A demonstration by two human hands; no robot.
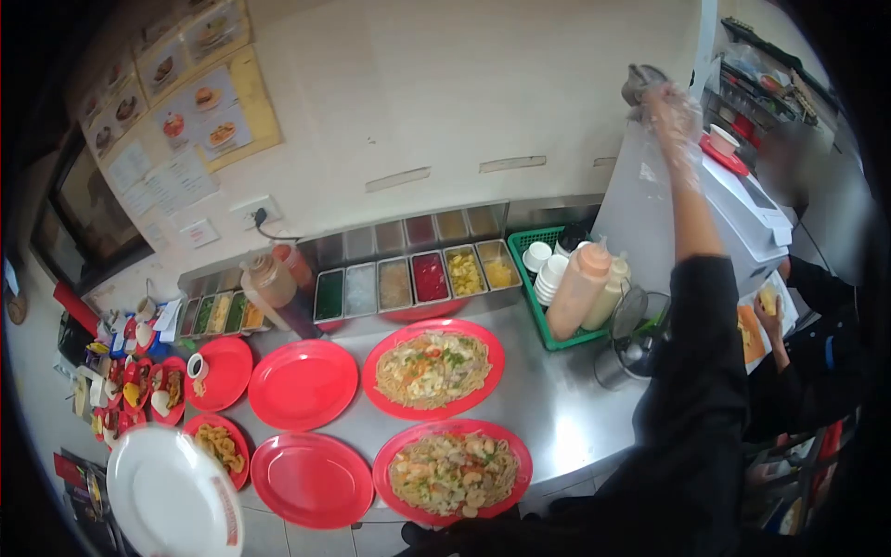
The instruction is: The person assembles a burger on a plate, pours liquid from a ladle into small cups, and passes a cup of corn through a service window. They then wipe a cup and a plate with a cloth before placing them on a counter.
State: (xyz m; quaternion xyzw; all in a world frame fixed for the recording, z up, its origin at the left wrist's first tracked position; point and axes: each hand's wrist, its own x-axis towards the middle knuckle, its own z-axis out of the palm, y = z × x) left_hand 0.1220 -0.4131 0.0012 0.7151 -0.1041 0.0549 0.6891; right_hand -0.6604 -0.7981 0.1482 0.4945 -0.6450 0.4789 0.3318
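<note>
My right hand, in a clear plastic glove, reaches up to the top of the tall white cabinet. Its fingers close on a small grey metal container, whose exact kind I cannot make out. My left hand is out of view. A white oval plate stands out at the lower left, close to the camera; what supports it is hidden. Noodles with toppings fill one red oval plate and a nearer red plate. Left of them lie two bare red plates, one farther and one nearer.
Topping trays line the wall behind the counter. A green basket holds sauce bottles and white cups. Beside it stands a metal container. Another person's hand holds food at right. Fried food fills a red plate.
</note>
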